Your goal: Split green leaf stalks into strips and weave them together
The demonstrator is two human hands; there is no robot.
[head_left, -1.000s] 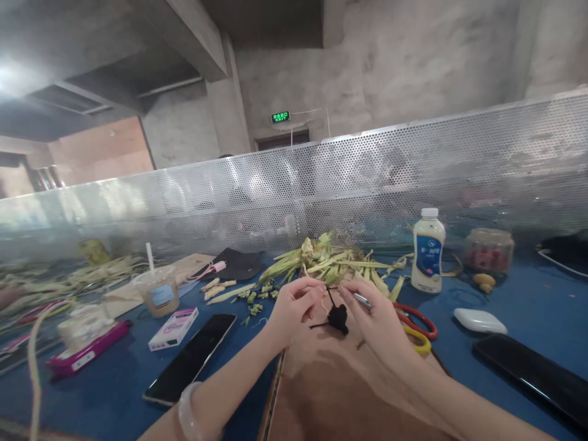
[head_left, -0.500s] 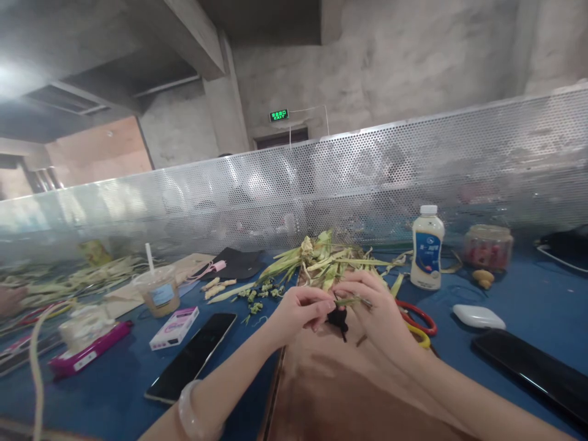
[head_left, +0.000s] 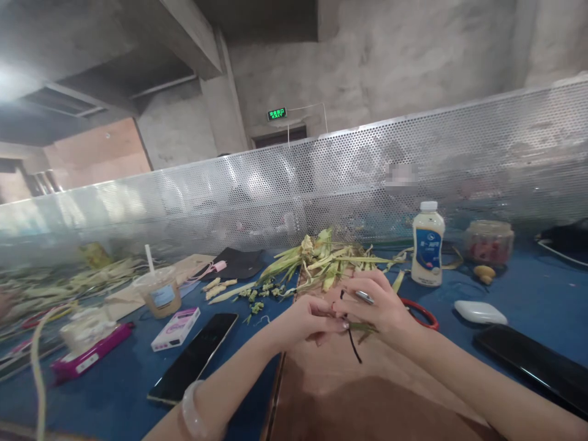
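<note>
My left hand [head_left: 312, 321], with a pale bangle on its wrist, pinches at a thin black cord [head_left: 355, 347] whose free end hangs below the fingertips. Close against it, my right hand [head_left: 379, 306] is curled, its fingertips meeting the left ones. A green leaf strip [head_left: 364, 327] sticks out beneath the right hand. Across its fingers shows a small silver metal piece [head_left: 364, 297], its kind unclear. Much of what lies between the fingers is hidden. Just beyond the hands lies a heap of dry green husk leaves [head_left: 328, 260] on a brown board [head_left: 331, 392].
Red-handled scissors [head_left: 425, 315] lie partly behind my right arm. To the right stand a milky bottle [head_left: 427, 245], a jar [head_left: 489, 242], a white case [head_left: 480, 312] and a black case [head_left: 528, 361]. Leftward are a phone [head_left: 195, 355], small box [head_left: 176, 329], drink cup [head_left: 160, 294] and tissues [head_left: 92, 355].
Both hands have shifted slightly and turned. The dark bundle seen under the fingers is now mostly hidden, with a black cord end hanging out. The silver piece now shows clearly at my right hand.
</note>
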